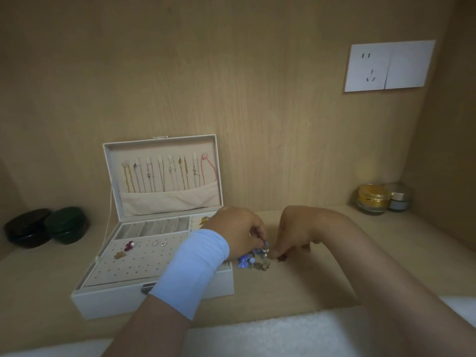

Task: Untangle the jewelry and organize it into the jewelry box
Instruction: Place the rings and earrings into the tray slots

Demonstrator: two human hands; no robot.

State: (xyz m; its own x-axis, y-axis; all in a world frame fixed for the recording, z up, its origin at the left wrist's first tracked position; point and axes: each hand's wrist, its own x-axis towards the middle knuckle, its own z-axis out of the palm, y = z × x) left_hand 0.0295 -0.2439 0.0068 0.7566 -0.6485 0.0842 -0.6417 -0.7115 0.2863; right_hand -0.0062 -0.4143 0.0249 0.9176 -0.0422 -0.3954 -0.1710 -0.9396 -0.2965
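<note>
The tangle of jewelry (255,260) lies on the wooden shelf (322,284), just beside the right front corner of the open jewelry box (154,300) and between the two hands. It looks like a small, light clump of blue flower-like pieces, metal hooks or clasps and perhaps a pearl. I judge it limp as a whole but stiff in its little parts, slippery under the fingertips, and easy to bend or snap if pulled hard. The sound hold is on one solid bead or clasp at a time, teasing it free rather than tugging on thin wire. The left hand (237,230), with a pale blue band (195,266) on the wrist, pinches the top of the clump between curled fingers. The right hand (296,233) pinches its right edge, near a dark red bit. How the pieces interlock, and how many there are, is too small and blurred to tell, and the fingertips cover part of it. The left forearm hides the box's right compartments. Earrings (130,245) sit on the pegged tray, and necklaces (159,173) hang in the lid.
</note>
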